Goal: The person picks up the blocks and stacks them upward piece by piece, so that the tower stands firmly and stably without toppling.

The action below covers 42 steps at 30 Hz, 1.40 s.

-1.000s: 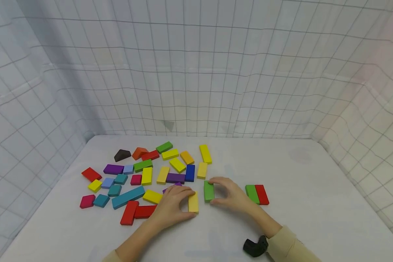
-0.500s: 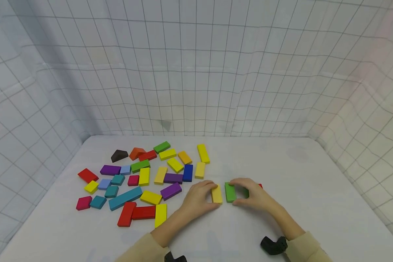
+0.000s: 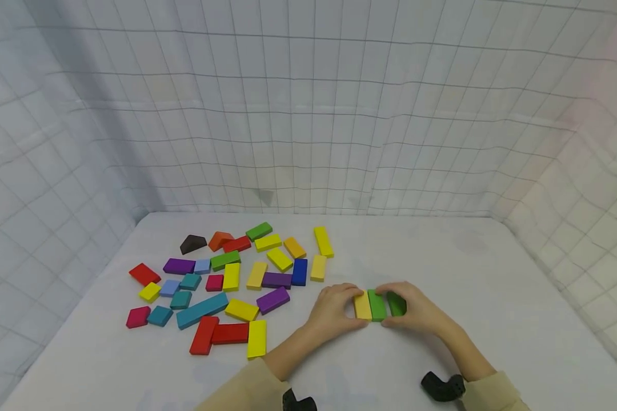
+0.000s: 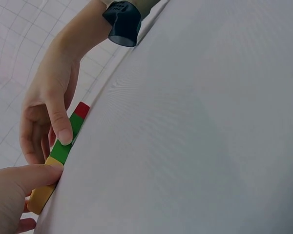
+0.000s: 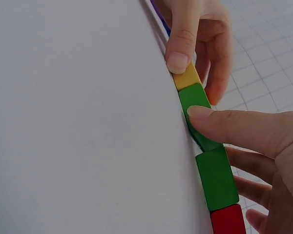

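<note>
My left hand (image 3: 334, 311) pinches a light yellow block (image 3: 362, 306) by its far and near ends. Against that block's right side lies a green block (image 3: 377, 306), which my right hand (image 3: 416, 311) pinches the same way. A second green block (image 3: 396, 305) shows between the right thumb and fingers. In the right wrist view a red block (image 5: 228, 220) adjoins the second green block (image 5: 218, 179); the right hand hides it in the head view. The left wrist view shows yellow (image 4: 41, 197), green and red in one row.
Many coloured blocks lie spread over the left half of the white table, among them a long blue block (image 3: 202, 310), a purple block (image 3: 273, 300) and an upright-lying yellow block (image 3: 257, 339). A gridded white curtain (image 3: 308, 142) surrounds the table.
Both hands have moved right with the light yellow and green blocks. The gap between those two blocks has closed, and they have come up beside the other green block.
</note>
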Tool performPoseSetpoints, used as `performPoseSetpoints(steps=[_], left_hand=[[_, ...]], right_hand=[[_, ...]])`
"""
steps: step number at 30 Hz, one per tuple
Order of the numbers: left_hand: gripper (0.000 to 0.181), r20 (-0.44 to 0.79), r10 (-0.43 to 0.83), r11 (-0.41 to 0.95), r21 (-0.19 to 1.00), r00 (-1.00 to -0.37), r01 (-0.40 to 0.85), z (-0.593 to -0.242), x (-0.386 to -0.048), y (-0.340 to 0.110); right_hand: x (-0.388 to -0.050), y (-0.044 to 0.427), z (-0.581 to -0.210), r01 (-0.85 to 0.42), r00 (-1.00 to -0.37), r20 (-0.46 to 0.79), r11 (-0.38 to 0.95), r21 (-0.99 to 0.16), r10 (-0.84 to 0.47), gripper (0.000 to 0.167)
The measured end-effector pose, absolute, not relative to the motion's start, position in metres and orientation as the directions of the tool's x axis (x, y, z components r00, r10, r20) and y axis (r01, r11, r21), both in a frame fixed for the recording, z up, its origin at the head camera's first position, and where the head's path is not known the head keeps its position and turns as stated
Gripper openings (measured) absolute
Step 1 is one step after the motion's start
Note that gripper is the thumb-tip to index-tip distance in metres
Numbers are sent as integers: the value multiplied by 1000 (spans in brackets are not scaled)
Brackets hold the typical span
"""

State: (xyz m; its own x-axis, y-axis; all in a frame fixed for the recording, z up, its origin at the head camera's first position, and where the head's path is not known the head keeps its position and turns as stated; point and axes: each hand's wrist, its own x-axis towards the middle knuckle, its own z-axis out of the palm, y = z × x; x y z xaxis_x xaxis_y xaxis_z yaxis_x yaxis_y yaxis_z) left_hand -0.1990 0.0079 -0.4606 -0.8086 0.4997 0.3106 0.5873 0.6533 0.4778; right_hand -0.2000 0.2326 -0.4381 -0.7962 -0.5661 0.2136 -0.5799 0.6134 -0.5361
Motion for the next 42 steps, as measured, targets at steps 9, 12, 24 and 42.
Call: performPoseSetpoints(steps=[9,12,24,42], left_hand=[[53,310,504,667,453,-806,591,-458,-198,16],[53,312,512,661,452,-800,599,-459,-198,18],[54,315,512,659,453,-799,601,-459,-197,21],[59,357,509,692,372,-783,619,-466,-196,33]], right_hand=[[-199,239,-436,-564,-801,172,626,-539,-573,52],[-198,242,-434,-550,-808,153,637,-540,-569,54],[-201,274,-432,-393,-844,12,603,-694,-536,73],[-202,294,-439,-428,-850,80,595,-681,-520,61]])
